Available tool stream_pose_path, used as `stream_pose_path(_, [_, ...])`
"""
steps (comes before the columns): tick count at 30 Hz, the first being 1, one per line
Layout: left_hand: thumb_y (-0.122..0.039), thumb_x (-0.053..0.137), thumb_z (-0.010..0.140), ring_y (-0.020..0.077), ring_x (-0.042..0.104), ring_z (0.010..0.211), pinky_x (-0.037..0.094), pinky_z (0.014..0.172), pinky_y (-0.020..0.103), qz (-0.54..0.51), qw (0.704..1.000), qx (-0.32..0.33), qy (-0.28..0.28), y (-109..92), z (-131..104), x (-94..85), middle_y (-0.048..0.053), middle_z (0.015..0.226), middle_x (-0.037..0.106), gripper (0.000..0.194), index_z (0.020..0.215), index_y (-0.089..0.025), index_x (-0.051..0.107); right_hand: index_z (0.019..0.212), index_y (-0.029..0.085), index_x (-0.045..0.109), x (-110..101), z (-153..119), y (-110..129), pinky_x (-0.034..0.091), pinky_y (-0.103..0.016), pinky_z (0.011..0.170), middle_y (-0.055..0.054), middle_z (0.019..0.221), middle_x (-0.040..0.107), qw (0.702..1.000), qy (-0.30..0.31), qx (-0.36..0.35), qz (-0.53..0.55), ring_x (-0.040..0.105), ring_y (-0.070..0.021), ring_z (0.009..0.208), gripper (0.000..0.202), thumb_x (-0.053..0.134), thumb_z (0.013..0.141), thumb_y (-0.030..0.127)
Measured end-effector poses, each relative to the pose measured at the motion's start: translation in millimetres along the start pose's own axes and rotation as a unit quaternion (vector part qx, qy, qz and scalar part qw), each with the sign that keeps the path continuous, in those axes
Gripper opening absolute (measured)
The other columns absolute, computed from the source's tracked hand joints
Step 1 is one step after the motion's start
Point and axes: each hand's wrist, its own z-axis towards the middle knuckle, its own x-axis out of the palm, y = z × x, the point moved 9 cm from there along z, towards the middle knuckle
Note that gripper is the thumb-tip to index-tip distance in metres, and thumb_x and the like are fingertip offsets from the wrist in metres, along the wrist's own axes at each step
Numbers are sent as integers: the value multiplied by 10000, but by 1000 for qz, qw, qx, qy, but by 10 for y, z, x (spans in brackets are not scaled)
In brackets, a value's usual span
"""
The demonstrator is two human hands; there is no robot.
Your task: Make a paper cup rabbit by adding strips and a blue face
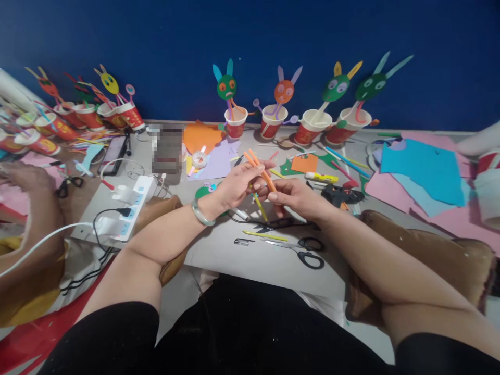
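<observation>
Two thin orange straw-like sticks (262, 169) lie side by side between my hands, above the middle of the table. My left hand (244, 182), with a pale bangle at the wrist, is closed around their upper part. Lower down, my right hand (292, 197) pinches their bottom end between thumb and fingers. Just below the hands are a yellow strip (260, 207) and a yellow pencil-like stick (265, 236). Black-handled scissors (308, 251) and a small dark metal clip-like piece (244, 241) rest nearer to me. A green paper disc (203, 197) is partly hidden behind my left wrist.
Red paper cups (269, 125) with paper rabbit-like heads stand along the blue wall. At the right are blue paper sheets (424, 169), a black glue-gun-like tool (341, 195) and a yellow marker (322, 177). A power strip (136, 205) with cables lies left; beyond it is another person's arm (35, 213).
</observation>
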Motion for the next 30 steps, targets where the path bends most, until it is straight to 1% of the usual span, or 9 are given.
stream_pose_path(5, [-184,572,1053,47,399,465,401,519,186,55,997,-54,13,137,-2,11,-88,543,448,182,1007,-114,733,934,188,762,-47,-6,-7,453,-258,496,-64,864,801,998,-48,-25,-39,570,-93,494,600,736,857,782])
stream_pose_path(7, [-223,655,1018,42,408,475,417,528,198,53,997,-49,10,133,-8,11,-81,603,509,114,1043,-133,720,894,190,743,-42,2,-23,407,-253,486,-31,747,748,997,-51,-30,-45,535,-91,487,604,722,863,793])
stream_pose_path(10, [-332,707,993,29,440,497,431,539,213,14,999,-13,-28,48,-17,-49,-34,781,651,186,1070,-164,691,829,190,714,-33,15,-68,364,-244,500,31,542,584,997,-54,-25,-46,484,-93,487,592,724,869,780])
stream_pose_path(14, [-454,656,1016,25,460,520,400,531,203,-52,996,27,-71,-74,-37,-124,3,893,711,289,1062,-169,668,861,180,727,169,5,-154,405,-244,523,31,586,615,999,29,13,32,542,-102,529,574,791,821,749])
stream_pose_path(17, [-539,615,1026,53,540,583,453,595,213,-70,994,27,-77,-101,-40,-127,26,901,727,380,1047,-163,668,900,154,761,343,-37,-181,388,-230,517,30,593,620,993,95,32,58,550,-92,535,557,806,836,705])
stream_pose_path(20, [-590,604,1020,123,682,771,537,749,255,-75,994,35,-73,-98,-21,-125,57,953,750,437,1055,-161,675,946,141,794,335,-28,-178,363,-231,511,27,566,615,995,80,18,57,529,-89,511,568,789,860,703])
stream_pose_path(23, [-552,630,1015,168,731,886,556,818,284,-58,995,38,-65,-45,18,-136,71,949,762,404,1045,-154,691,946,160,807,143,24,-161,384,-249,525,15,583,633,997,-10,-17,73,555,-104,517,569,796,845,719])
stream_pose_path(25, [-451,684,998,138,705,796,539,761,266,-24,998,35,-49,-1,44,-128,56,902,763,311,1031,-143,711,921,173,807,25,46,-155,379,-258,521,11,590,639,994,-58,-35,89,556,-109,515,571,813,818,735])
stream_pose_path(30, [-231,884,816,78,634,650,487,644,221,49,998,31,-12,43,61,-86,0,765,742,210,930,-122,746,890,177,807,9,46,-154,367,-268,532,4,560,644,994,-64,-32,80,555,-116,511,573,815,811,745])
